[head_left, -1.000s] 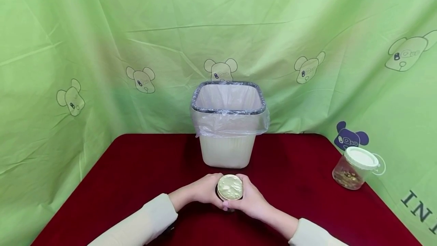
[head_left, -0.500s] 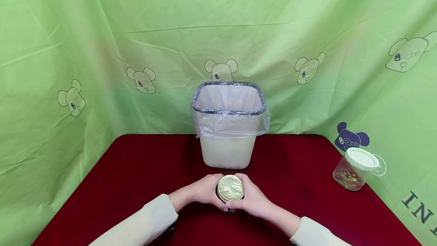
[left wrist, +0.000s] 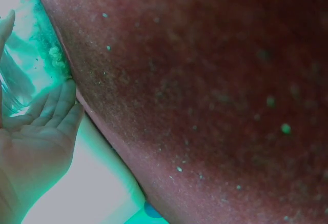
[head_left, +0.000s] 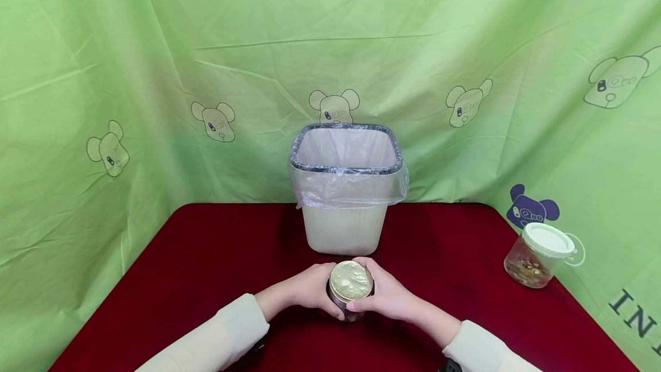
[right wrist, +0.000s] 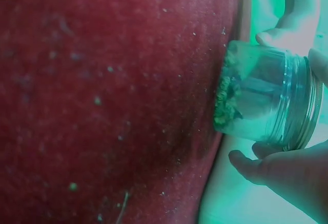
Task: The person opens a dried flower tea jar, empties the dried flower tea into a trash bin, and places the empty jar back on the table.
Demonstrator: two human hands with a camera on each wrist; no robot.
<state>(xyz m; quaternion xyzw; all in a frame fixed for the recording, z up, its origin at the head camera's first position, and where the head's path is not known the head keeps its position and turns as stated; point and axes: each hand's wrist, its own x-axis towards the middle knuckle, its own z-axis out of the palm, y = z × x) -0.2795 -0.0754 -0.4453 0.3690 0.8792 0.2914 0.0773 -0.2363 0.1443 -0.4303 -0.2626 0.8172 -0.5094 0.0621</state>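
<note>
A clear jar [right wrist: 251, 90] with a gold-coloured lid [head_left: 351, 280] stands upright at the near middle of the table. Small crumbly bits lie at its bottom in the right wrist view. My left hand [head_left: 312, 289] grips the jar's side from the left, its fingers partly hidden behind the jar. From the right, my right hand [head_left: 387, 294] holds the jar at its lid end, thumb in front and fingers at the far side. In the left wrist view the palm of my left hand [left wrist: 41, 142] faces the jar, which shows at the left edge.
A white bin [head_left: 343, 231] lined with a thin plastic bag [head_left: 346, 191] stands just behind the jar. At the table's right edge is a clear tub [head_left: 532, 263] with a white lid and bits inside. Green cloth [head_left: 330, 45] hangs around the dark red tabletop [head_left: 232, 251].
My right hand has shifted slightly right and away from me around the lid, and its thumb has drawn apart from the left thumb. The left hand stays in place; more of the jar shows.
</note>
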